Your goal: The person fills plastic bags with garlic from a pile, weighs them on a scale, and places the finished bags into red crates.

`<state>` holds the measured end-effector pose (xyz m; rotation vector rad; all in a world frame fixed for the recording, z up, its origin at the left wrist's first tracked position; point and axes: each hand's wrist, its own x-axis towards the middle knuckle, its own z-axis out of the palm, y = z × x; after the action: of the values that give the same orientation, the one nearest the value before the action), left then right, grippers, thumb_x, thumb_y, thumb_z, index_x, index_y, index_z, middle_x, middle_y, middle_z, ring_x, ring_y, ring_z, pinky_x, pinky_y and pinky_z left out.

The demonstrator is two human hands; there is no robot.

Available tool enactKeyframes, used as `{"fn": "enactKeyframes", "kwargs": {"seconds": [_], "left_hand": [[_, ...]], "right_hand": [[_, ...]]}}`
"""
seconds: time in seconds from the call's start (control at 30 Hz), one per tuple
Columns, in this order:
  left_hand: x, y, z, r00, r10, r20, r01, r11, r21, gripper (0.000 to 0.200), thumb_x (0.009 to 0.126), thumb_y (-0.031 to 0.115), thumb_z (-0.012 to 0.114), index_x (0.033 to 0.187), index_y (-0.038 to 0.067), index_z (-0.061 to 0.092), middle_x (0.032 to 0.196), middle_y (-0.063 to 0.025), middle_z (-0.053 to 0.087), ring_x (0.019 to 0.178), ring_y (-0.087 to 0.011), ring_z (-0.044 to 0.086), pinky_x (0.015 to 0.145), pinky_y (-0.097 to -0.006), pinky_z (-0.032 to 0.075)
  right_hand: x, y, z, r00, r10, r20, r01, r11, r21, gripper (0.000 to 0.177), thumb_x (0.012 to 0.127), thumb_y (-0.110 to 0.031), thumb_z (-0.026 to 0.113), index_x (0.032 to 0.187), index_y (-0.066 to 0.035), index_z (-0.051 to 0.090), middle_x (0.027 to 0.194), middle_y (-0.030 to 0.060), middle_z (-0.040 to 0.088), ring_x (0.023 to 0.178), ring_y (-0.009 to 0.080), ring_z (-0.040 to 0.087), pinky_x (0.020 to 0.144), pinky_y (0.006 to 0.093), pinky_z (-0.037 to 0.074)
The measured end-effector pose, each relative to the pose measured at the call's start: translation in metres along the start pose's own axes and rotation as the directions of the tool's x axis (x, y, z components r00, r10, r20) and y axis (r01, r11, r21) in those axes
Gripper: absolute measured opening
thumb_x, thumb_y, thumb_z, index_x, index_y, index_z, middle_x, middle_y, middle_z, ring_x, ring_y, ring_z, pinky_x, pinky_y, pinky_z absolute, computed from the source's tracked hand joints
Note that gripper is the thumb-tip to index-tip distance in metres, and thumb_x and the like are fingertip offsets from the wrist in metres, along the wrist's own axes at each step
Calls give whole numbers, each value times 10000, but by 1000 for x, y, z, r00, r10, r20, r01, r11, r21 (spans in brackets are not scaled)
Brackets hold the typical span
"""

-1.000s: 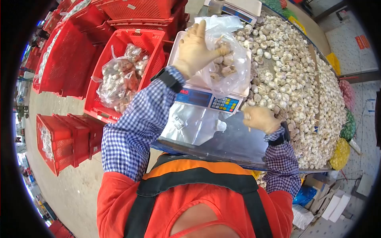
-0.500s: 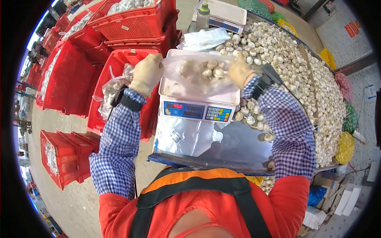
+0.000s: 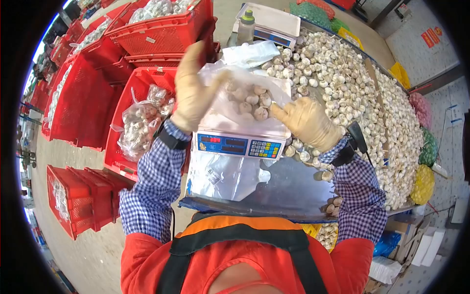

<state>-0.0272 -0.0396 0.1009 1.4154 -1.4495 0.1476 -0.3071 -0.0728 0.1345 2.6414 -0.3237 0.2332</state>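
Observation:
A clear plastic bag (image 3: 232, 105) of garlic bulbs (image 3: 252, 99) lies on the pan of a digital scale (image 3: 240, 142) with lit red digits. My left hand (image 3: 193, 93), in a pale glove, is raised at the bag's left side. Its fingers and thumb are spread, slightly blurred. At the bag's right edge is my gloved right hand (image 3: 311, 120), its fingers bent together and their tips against the plastic beside a bulb. Flat plastic bags (image 3: 220, 176) lie in front of the scale, and a white plastic stack (image 3: 252, 53) sits behind it.
Loose garlic (image 3: 342, 83) covers the table's right side. A second scale (image 3: 269, 24) and a bottle (image 3: 246, 28) stand at the back. On the left, a red crate (image 3: 115, 147) holds bagged garlic (image 3: 142, 122); more red crates (image 3: 83, 105) stand beyond it.
My left hand has let go of the bag's edge and spread its fingers. My right hand has moved lower along the bag's right side. The bag has settled on the scale, whose reading has changed.

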Motion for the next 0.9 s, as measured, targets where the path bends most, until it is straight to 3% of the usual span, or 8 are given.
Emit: {"fn": "enactKeyframes", "kwargs": {"seconds": [0.1,0.27,0.43,0.5,0.57,0.63,0.73,0.9], "left_hand": [[10,17,24,883,1,470,-280,803,525,946,704,384,757,1461,193,222,1472,-128,299,1361,-316,266,1033,-657,231],[27,-49,3,661,-450,601,-214,655,725,287,832,235,599,1082,94,599,909,-103,667,859,-286,633,864,-433,466],[15,-51,-52,711,-414,568,579,803,-140,282,917,258,521,939,-8,614,886,-88,670,820,-234,639,772,-359,493],[17,-43,-54,618,-158,770,771,-70,-633,277,946,227,468,995,-14,596,966,-80,647,914,-194,614,808,-355,482],[26,-58,-31,747,165,644,664,-233,-710,307,957,203,442,1127,-26,557,1052,-107,628,977,-178,592,869,-356,471],[38,-6,-45,717,-138,683,654,-205,-728,364,955,180,432,1252,-21,499,1100,-123,614,913,-154,618,829,-321,512],[49,-9,-42,691,-161,705,718,269,-642,432,926,145,468,1331,-5,441,1199,-141,581,911,-161,628,706,-288,550],[48,26,19,665,21,746,524,698,-487,424,840,190,635,1222,24,555,1081,-121,647,659,-144,619,703,-269,514]], "right_hand": [[9,-10,-1,999,-46,5,45,999,16,312,760,-120,558,1068,-76,590,724,17,513,682,177,552,715,313,470],[0,-10,-26,914,155,376,-87,978,-191,331,808,-84,534,1134,-98,591,767,5,567,799,175,576,1082,490,296],[-21,9,-14,956,267,125,-256,962,-96,293,801,-134,572,1091,-105,604,816,23,582,872,176,571,1035,468,354],[-16,13,-9,921,265,-285,-269,963,25,293,765,-126,615,1057,-102,600,792,21,547,846,184,550,990,446,400],[-2,15,2,699,541,-469,-415,840,350,161,807,-173,672,943,-105,619,725,30,485,729,180,526,799,352,466],[-2,19,20,391,917,-84,-601,323,731,201,832,-178,704,962,-55,613,868,37,604,804,155,557,701,314,447],[-16,34,31,433,830,351,-333,-214,918,217,911,-177,566,1055,-30,632,883,26,617,732,107,521,637,215,438],[46,28,35,603,719,345,-85,-372,924,432,879,-125,554,1301,-37,520,1129,78,593,996,133,560,830,230,461]]}}
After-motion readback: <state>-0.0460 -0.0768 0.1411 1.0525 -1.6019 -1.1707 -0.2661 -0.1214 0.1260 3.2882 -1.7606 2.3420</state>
